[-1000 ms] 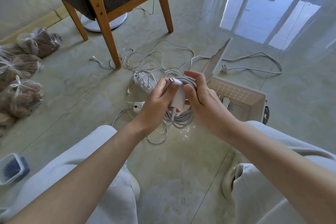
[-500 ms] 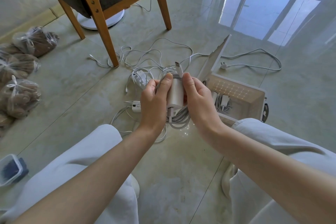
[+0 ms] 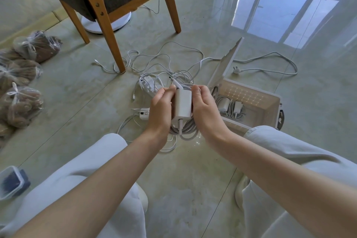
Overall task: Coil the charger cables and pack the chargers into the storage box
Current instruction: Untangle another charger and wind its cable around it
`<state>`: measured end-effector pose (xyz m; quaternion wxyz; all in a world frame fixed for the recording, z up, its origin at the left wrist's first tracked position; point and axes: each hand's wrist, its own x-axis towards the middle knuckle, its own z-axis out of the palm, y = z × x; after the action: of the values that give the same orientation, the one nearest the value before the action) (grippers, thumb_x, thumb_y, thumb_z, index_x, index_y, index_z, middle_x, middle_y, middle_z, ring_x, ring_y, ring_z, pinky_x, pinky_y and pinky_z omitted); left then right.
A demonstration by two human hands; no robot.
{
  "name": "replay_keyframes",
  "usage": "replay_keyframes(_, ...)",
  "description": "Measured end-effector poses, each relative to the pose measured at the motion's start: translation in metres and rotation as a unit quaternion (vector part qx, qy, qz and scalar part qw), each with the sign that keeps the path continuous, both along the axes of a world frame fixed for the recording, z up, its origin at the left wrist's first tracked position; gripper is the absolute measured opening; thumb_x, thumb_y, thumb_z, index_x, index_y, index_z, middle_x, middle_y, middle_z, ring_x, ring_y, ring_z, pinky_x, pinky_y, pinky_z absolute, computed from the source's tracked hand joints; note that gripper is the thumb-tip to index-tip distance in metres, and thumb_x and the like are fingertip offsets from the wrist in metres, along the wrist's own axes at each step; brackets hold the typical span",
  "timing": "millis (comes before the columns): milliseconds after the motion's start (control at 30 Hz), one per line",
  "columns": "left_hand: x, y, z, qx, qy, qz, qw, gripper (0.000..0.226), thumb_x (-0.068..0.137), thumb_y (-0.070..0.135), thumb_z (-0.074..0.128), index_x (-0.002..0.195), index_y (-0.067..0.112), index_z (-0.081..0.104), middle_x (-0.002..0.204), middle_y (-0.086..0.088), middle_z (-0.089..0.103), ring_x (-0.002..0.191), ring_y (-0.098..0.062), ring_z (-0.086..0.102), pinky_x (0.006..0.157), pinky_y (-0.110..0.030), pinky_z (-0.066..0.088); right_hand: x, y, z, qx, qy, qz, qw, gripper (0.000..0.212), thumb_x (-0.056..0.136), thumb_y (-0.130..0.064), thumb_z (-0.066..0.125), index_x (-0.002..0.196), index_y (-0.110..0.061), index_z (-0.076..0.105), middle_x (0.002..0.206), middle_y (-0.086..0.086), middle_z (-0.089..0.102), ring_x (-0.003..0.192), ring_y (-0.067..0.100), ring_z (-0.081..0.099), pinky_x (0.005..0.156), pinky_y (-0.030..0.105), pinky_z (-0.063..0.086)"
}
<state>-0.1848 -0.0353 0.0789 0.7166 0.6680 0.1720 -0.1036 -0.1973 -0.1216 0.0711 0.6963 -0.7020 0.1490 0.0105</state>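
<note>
Above floor, holding charger in curled left grip and right grip; hard body, floppy cable: probably clamp both.

- A white charger brick stands upright at frame centre, gripped between the left hand and right hand, its pale cable coiled in loops beneath.
- The translucent storage box sits open at centre right, lid tilted up, two packed chargers inside.
- Loose white cables lie tangled on the floor above centre.
</note>
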Motion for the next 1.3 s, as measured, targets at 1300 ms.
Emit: replay_keyframes(1300,0.022,-0.002,-0.014,0.247,-0.316,-0.175,0.899,0.072,0.075,0.020,0.076,0.137,0.016,0.040,0.123,0.011,0.052,0.109,-0.004,0.056,0.088,-0.026,0.051,0.036,-0.037,0.006,0.002,-0.006,0.091,0.996,0.035,0.080,-0.018,0.071,0.108,-0.007,0.053,0.088,0.010,0.065,0.068,0.008,0.065,0.054,0.015,0.049)
